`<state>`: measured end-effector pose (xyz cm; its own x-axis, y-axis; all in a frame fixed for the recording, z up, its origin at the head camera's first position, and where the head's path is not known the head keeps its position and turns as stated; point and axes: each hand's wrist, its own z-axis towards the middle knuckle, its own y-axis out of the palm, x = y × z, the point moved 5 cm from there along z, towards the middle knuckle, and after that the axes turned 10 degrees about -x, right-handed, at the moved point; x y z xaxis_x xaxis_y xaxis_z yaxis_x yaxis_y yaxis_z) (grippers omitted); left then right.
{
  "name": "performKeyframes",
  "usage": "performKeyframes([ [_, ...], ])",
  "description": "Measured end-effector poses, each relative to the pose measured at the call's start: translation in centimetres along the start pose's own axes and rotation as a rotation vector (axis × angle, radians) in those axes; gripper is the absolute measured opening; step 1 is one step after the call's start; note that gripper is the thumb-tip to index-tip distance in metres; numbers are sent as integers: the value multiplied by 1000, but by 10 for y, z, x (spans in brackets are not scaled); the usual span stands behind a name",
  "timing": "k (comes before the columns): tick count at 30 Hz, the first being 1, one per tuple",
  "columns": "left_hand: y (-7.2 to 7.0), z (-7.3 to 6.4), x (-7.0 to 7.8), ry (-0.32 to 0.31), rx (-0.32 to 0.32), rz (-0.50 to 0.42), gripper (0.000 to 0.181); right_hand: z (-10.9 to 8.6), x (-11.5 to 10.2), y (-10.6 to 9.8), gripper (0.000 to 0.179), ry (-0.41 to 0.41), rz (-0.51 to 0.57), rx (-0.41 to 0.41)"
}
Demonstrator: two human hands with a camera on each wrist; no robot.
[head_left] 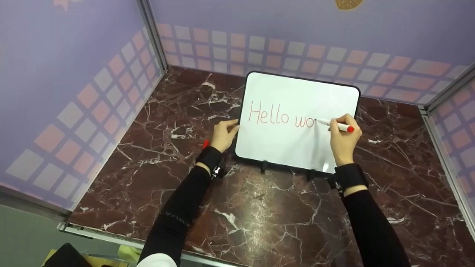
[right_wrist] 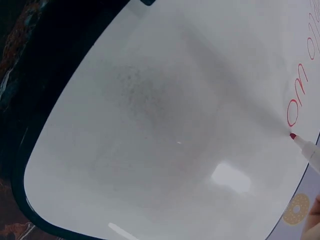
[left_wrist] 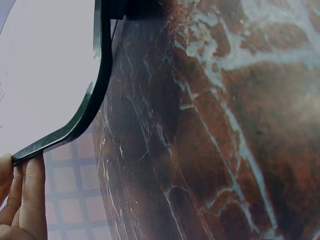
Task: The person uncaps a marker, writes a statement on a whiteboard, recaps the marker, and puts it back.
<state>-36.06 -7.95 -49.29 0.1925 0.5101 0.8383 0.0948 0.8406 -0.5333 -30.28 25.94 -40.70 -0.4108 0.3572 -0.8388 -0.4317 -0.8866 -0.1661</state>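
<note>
A whiteboard with a black frame stands tilted back on small black feet. Red handwriting on it reads "Hello wo". My right hand holds a white marker with a red end, pinched between thumb and fingers. In the right wrist view, the red tip of the marker is right at the board's surface, just past the last "o". My left hand grips the board's left edge. The left wrist view shows the fingers at the black frame, the thumb partly cut off.
Beside the left wrist, a small red cap lies on the dark red marbled table. Purple panels with a checked pattern rise behind the board and at both sides. Below the front left edge are a black object and something yellow-green.
</note>
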Motion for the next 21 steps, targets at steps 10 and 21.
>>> performKeyframes([
  [10, -1, 1, 0, -14, -1, -7, 33, -8, 0, -6, 16, 36, -57, -9],
  [21, 1, 0, 0, -23, -18, -3, 34, 1, -1, -3, 15, 11, -19, 15],
])
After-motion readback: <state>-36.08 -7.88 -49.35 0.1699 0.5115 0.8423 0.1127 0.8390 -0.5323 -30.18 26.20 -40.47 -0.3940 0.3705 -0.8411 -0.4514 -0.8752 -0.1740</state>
